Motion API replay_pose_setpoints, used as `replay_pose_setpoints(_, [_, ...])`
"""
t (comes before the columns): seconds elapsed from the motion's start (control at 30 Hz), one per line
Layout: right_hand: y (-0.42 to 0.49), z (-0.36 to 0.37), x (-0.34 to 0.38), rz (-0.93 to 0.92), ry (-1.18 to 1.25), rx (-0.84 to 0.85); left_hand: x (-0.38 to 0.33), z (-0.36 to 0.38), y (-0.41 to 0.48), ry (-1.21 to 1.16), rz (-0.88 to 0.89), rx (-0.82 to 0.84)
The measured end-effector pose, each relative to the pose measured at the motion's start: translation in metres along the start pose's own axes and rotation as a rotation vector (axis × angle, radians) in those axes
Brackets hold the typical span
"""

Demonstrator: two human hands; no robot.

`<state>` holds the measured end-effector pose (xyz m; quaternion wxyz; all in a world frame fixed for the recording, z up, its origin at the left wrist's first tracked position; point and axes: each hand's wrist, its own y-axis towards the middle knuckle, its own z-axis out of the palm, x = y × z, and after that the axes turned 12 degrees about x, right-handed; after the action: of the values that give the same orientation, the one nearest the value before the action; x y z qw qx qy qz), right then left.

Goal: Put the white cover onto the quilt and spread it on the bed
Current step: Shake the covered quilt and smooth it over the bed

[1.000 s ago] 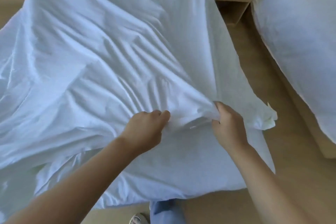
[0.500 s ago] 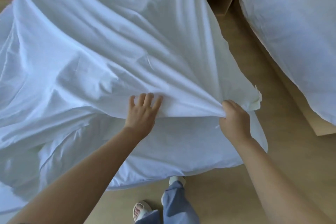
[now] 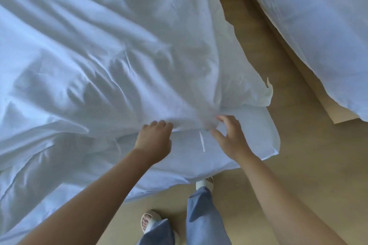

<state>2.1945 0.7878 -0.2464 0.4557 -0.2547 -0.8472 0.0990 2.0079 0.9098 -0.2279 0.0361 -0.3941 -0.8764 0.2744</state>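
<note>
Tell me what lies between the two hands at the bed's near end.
In the head view, the white cover's bunched edge spans from the left hand to the right hand, with the uncovered quilt just below it.

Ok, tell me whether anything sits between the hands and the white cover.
Nothing visible. The left hand grips the edge of the white cover, and the right hand is open beside its bunched fabric.
</note>
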Motion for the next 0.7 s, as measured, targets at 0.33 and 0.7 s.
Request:
replay_pose_setpoints(0.33, [0.096, -0.049, -0.064, 0.525, 0.834, -0.087, -0.139, 0.013, 0.126, -1.649, -0.409, 0.03])
replay_pose_setpoints(0.7, [0.207, -0.101, -0.044, 0.462, 1.381, -0.195, -0.163, -0.01, 0.195, -1.898, -0.77, -0.372])
